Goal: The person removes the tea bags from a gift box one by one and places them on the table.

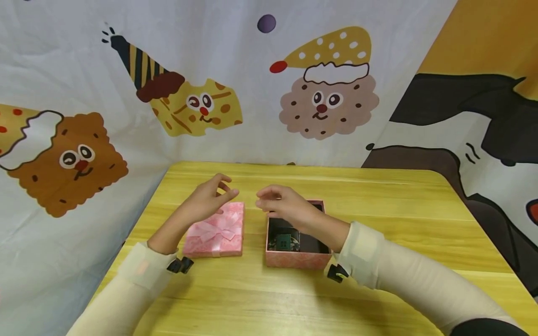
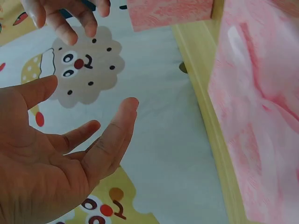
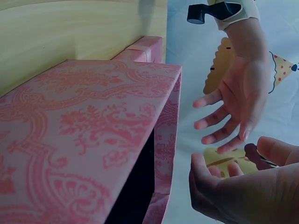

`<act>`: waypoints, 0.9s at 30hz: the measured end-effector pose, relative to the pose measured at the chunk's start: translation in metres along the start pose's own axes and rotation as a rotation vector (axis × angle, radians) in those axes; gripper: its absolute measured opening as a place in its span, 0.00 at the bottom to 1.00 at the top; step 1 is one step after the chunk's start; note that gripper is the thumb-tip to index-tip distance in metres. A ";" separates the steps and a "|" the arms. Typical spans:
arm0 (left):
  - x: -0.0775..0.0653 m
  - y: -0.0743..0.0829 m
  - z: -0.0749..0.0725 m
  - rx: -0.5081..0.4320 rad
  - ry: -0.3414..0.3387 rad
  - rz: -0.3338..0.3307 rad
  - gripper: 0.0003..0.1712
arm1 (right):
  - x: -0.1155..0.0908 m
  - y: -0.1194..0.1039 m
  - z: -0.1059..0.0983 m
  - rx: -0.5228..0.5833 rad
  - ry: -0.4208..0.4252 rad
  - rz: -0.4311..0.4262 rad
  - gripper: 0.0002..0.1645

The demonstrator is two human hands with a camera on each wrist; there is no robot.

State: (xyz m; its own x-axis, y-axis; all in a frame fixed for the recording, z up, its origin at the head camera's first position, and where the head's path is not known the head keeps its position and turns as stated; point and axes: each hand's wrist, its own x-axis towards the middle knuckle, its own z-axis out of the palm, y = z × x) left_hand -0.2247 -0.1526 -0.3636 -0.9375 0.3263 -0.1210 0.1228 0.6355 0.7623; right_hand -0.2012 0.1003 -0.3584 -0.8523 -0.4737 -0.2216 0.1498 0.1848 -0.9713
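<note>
L hand (image 1: 205, 200) nr lid (image 1: 222, 233), R hand (image 1: 291, 208) nr box (image 1: 296, 260), both empty, fingers loosely bent.

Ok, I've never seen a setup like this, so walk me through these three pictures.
There is no robot here: a person works with bare hands. The head picture comes from a camera worn on the head, looking forward and down. The other two come from cameras worn on the wrists, so each shows its own hand close up, with the other hand beyond.

On the wood-grain table lie a pink gift-box lid with a ribbon bow, on the person's left, and an open pink gift box on the right. Inside the box is a green piece with a window-like mark.

The left hand and right hand are raised, fingers relaxed, holding nothing. Behind hangs a cartoon-printed cloth.
</note>
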 end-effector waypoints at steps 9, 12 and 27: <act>0.010 0.016 0.010 0.050 -0.010 0.037 0.35 | -0.007 0.003 -0.009 -0.009 0.043 0.010 0.24; 0.012 0.020 0.014 0.068 -0.015 0.047 0.34 | -0.009 0.005 -0.013 0.008 0.050 0.009 0.24; 0.029 0.039 0.034 0.082 -0.053 0.079 0.34 | -0.021 0.010 -0.033 -0.003 0.105 0.044 0.26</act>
State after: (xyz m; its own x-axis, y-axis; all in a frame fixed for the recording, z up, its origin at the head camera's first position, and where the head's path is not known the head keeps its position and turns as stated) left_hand -0.2356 -0.0946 -0.3587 -0.9056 0.4127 -0.0974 0.2240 0.6606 0.7165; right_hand -0.1980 0.1406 -0.3610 -0.8930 -0.3720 -0.2535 0.1867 0.2064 -0.9605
